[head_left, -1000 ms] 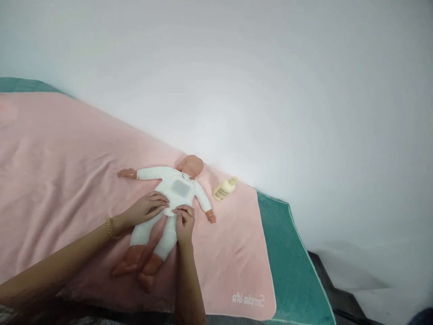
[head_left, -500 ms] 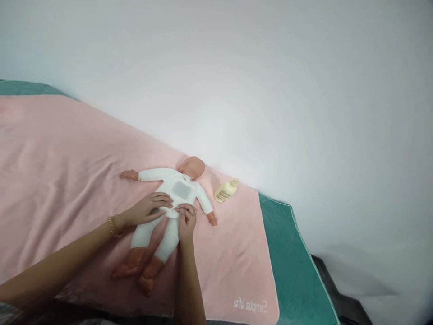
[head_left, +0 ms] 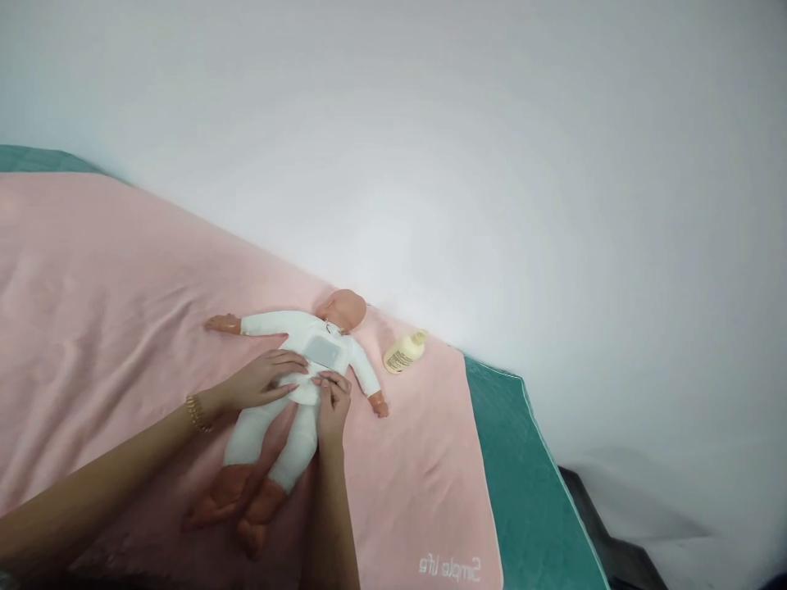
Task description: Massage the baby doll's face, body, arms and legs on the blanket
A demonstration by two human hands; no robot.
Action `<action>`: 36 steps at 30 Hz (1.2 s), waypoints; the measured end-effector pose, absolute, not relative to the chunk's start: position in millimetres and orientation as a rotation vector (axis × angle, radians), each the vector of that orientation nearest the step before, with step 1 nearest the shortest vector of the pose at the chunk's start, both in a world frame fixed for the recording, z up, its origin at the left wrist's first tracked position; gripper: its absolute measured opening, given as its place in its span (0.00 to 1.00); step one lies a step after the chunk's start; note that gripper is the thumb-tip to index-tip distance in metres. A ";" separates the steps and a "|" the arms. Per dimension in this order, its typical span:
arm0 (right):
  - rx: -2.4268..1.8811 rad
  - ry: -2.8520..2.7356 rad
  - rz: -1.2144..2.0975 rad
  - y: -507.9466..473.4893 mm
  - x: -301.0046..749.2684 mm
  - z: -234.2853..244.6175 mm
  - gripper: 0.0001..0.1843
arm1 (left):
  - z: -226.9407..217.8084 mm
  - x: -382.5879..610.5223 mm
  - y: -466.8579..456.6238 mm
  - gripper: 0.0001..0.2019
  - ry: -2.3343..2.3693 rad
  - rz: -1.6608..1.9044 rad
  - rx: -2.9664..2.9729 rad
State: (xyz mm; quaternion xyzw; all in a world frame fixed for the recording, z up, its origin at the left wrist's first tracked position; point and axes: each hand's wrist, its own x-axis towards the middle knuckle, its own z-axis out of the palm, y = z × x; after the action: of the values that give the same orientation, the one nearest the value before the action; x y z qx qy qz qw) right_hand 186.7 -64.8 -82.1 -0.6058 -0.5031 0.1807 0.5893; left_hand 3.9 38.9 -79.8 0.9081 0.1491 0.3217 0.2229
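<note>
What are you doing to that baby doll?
A person has both hands on a baby doll that lies on its back on a pink blanket. The left hand rests flat on the doll's tummy, and the right hand pinches the white suit at the waist with its fingertips. A small cream bottle lies on its side near the doll's head, not touching it. The blanket covers a green mattress beside a white wall.
</note>
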 end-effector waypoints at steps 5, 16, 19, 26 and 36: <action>-1.473 -1.198 0.413 -66.6 187.4 -84.0 0.18 | -88.8 6.5 36.9 0.15 0.432 0.917 2.497; -1.414 -1.208 0.412 -67.6 187.2 -89.3 0.19 | -99.6 4.6 37.0 0.20 0.484 0.873 2.488; -1.431 -1.212 0.410 -65.5 187.2 -89.2 0.20 | -99.2 6.2 34.7 0.20 0.525 0.888 2.451; -1.403 -1.180 0.414 -64.5 187.6 -88.4 0.18 | -94.7 8.9 27.1 0.18 0.584 0.905 2.360; -1.498 -1.226 0.201 -14.0 198.7 -39.1 0.20 | -71.5 23.8 36.0 0.22 0.827 1.040 2.153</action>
State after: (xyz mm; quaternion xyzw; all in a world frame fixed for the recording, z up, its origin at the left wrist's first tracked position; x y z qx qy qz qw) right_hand 198.7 -14.0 -39.1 -0.6361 -0.5209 0.0853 0.5628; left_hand 23.8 36.0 -71.5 0.8116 0.3118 0.3919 0.3009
